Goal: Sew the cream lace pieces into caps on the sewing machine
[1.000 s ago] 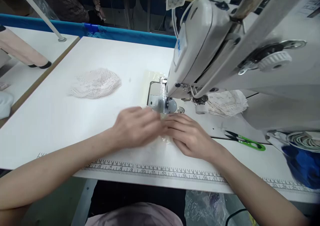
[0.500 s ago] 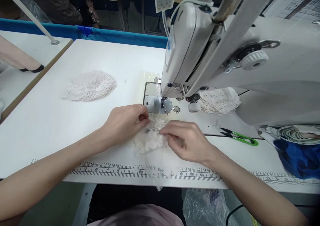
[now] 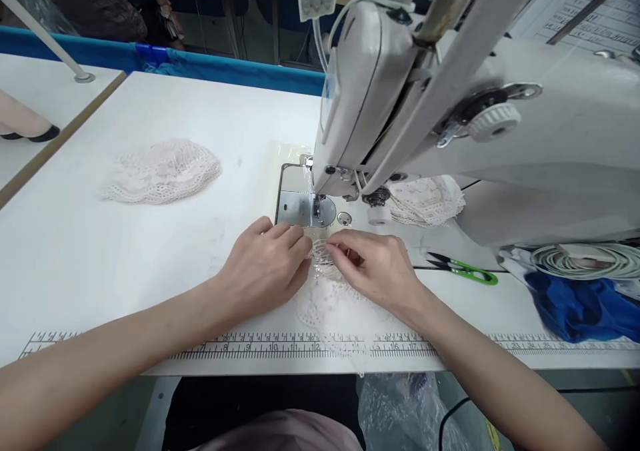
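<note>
White lace (image 3: 335, 304) lies on a pale surface (image 3: 250, 118) between a worker's two hands, on the near side of the metal plate (image 3: 295, 204) under a sewing machine (image 3: 357, 98). The right hand (image 3: 373, 261) pinches the lace's gathered far end, thumb and forefinger drawn together. The left hand (image 3: 273, 261), knuckles up, has its fingers curled narrow against the same end from the left; whether they grip it cannot be told, the thumb being partly hidden. The lace's long axis seems to run from the fingertips toward the near edge, slanting slightly right across a printed ruler (image 3: 265, 348). Most of the cloth lies nearer the right hand, with the presser foot (image 3: 319, 208) just beyond both sets of fingertips. A lace pile (image 3: 163, 171) sits far left; green-handled scissors (image 3: 463, 269) lie to the right.
</note>
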`<state>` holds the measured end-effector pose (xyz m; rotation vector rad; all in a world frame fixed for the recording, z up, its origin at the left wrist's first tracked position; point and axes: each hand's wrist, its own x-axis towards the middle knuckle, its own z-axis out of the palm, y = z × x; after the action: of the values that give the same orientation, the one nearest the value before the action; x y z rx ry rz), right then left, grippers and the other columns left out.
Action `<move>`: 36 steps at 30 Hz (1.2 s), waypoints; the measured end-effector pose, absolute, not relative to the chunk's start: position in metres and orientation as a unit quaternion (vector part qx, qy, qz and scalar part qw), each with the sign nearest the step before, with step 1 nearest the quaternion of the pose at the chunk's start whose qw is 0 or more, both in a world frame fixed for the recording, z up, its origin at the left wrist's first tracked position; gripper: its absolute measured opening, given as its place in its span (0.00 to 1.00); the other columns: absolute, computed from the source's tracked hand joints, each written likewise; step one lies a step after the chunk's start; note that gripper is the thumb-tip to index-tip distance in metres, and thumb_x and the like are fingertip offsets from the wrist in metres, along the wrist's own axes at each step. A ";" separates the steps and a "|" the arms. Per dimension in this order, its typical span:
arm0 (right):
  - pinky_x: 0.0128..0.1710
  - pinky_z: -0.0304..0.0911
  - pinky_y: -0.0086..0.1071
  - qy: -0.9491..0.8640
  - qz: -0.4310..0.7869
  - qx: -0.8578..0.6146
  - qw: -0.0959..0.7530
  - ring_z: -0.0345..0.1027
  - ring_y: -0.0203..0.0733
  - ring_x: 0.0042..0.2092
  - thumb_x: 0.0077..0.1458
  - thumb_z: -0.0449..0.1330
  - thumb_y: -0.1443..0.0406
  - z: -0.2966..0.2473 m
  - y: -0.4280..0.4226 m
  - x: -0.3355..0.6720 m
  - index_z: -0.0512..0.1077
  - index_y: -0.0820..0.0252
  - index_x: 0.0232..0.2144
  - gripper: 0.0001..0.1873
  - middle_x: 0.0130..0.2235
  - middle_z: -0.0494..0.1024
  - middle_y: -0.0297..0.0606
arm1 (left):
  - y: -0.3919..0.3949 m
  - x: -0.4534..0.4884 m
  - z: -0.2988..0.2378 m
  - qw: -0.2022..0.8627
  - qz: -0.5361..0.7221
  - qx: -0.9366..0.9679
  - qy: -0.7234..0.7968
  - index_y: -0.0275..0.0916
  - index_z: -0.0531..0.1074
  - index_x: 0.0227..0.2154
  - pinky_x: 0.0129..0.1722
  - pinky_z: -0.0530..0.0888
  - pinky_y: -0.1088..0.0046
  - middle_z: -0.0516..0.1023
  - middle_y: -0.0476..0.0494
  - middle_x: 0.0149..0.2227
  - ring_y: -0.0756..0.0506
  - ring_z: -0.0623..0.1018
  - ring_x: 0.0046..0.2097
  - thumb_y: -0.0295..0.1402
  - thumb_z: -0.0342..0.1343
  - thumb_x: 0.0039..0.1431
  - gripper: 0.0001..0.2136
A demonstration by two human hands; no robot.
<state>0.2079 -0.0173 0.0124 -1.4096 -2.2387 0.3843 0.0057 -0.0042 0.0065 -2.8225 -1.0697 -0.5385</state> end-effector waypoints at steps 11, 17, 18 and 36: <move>0.22 0.65 0.27 -0.718 0.351 -0.518 0.306 0.67 0.30 0.21 0.55 0.64 0.63 0.017 -0.018 0.207 0.71 0.59 0.48 0.17 0.35 0.80 0.34 | 0.003 -0.004 0.019 -0.381 -0.293 -0.768 -0.424 0.41 0.73 0.32 0.19 0.65 0.80 0.72 0.57 0.19 0.55 0.70 0.20 0.28 0.58 0.59 0.02; 0.25 0.67 0.26 -0.730 0.337 -0.491 0.336 0.73 0.33 0.26 0.58 0.61 0.67 0.014 -0.016 0.207 0.74 0.59 0.33 0.02 0.30 0.79 0.32 | 0.004 -0.004 0.020 -0.444 -0.289 -0.742 -0.412 0.39 0.71 0.32 0.26 0.75 0.78 0.80 0.51 0.28 0.51 0.79 0.29 0.28 0.59 0.59 0.02; 0.26 0.67 0.26 -0.742 0.315 -0.483 0.342 0.73 0.34 0.27 0.58 0.61 0.68 0.013 -0.017 0.207 0.74 0.59 0.34 0.02 0.31 0.79 0.33 | 0.004 -0.003 0.020 -0.423 -0.292 -0.756 -0.406 0.39 0.71 0.33 0.27 0.75 0.78 0.79 0.51 0.29 0.51 0.79 0.30 0.28 0.60 0.57 0.03; 0.21 0.56 0.23 -0.801 0.218 -0.423 0.362 0.57 0.28 0.20 0.63 0.56 0.65 0.007 -0.023 0.207 0.70 0.59 0.43 0.07 0.22 0.67 0.24 | 0.005 -0.005 0.008 0.084 -0.352 -0.901 -0.238 0.41 0.65 0.33 0.26 0.66 0.74 0.76 0.52 0.25 0.52 0.70 0.24 0.22 0.52 0.61 0.06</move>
<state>0.2067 -0.0227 0.0074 -1.0901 -2.0644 0.5620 -0.0054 0.0051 0.0083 -2.6889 -0.7091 -1.0517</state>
